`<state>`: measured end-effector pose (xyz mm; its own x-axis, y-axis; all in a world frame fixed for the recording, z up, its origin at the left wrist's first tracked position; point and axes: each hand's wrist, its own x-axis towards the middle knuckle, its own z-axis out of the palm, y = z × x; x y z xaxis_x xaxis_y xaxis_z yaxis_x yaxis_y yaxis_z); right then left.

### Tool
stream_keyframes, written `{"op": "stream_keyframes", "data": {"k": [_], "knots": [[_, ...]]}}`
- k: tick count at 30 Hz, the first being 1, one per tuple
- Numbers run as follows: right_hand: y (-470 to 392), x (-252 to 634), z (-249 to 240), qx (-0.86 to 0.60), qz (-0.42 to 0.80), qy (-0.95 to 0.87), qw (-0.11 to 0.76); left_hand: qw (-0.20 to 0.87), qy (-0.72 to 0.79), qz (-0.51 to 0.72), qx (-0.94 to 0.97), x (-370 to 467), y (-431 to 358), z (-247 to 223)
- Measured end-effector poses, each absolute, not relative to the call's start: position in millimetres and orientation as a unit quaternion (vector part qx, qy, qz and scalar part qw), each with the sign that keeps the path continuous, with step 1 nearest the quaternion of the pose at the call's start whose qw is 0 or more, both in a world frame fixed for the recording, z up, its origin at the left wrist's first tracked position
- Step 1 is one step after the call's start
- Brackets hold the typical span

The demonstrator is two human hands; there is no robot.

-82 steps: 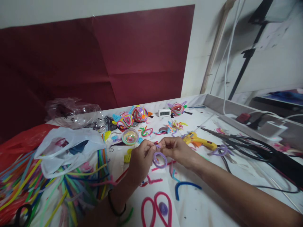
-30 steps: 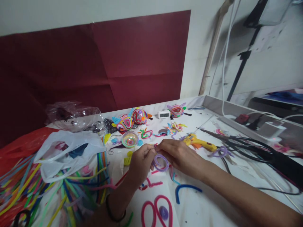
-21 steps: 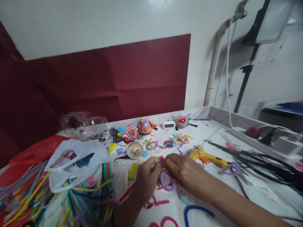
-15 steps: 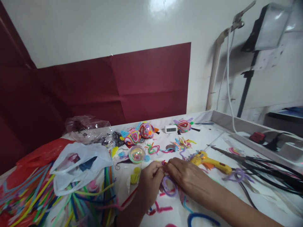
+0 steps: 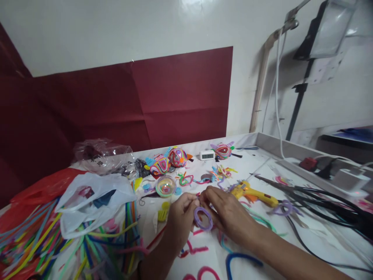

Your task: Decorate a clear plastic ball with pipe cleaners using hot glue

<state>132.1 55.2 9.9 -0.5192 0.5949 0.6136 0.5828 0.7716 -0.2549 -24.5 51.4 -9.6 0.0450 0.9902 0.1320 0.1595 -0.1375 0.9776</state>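
My left hand (image 5: 181, 217) and my right hand (image 5: 225, 212) meet over the front of the white table, fingertips nearly touching. Pinched between them is a purple pipe cleaner (image 5: 203, 227) bent into a ring, which hangs just under the fingers. The fingers partly hide its upper end. Beneath and around the hands lie pink pipe cleaner pieces (image 5: 198, 249), a curved blue pipe cleaner (image 5: 229, 264) and a light green one (image 5: 264, 221). Farther back stands a clear round dish (image 5: 165, 186) with coloured bits inside.
A yellow glue gun (image 5: 259, 196) lies right of my hands, beside large black-handled scissors (image 5: 294, 192). Many loose pipe cleaners (image 5: 37, 241) and a white plastic bag (image 5: 75, 202) fill the left. Colourful ornaments (image 5: 178, 156) and a small white digital clock (image 5: 207, 155) stand at the back.
The view has shifted slightly, so the scene sits a little to the left. My fingers have moved on the purple ring, which now shows more fully and faces the camera.
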Motion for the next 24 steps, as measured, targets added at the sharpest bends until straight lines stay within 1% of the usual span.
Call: {"op": "stream_keyframes", "data": {"k": [3, 9, 14, 17, 20, 24], "knots": [[54.1, 131.9, 11.2, -0.342, 0.039, -0.865, 0.364, 0.419, 0.485, 0.488, 0.593, -26.2, 51.3, -9.2], [54.6, 131.6, 9.5, -0.352, 0.056, -0.857, 0.372, 0.348, 0.5, 0.474, 0.636, -28.6, 47.7, -4.8], [54.8, 130.5, 10.0, -0.361, 0.082, -0.851, 0.373, 0.337, 0.515, 0.455, 0.643, -28.0, 45.4, -2.0], [55.2, 129.0, 8.0, -0.354, 0.077, -0.849, 0.386, 0.328, 0.515, 0.468, 0.639, -27.0, 45.6, -3.5], [56.1, 128.5, 2.9, -0.334, 0.031, -0.855, 0.395, 0.324, 0.514, 0.486, 0.629, -25.9, 46.3, -6.0], [57.6, 129.6, -2.9, -0.305, -0.097, -0.871, 0.372, 0.321, 0.527, 0.485, 0.619, -24.6, 47.0, -7.9]]}}
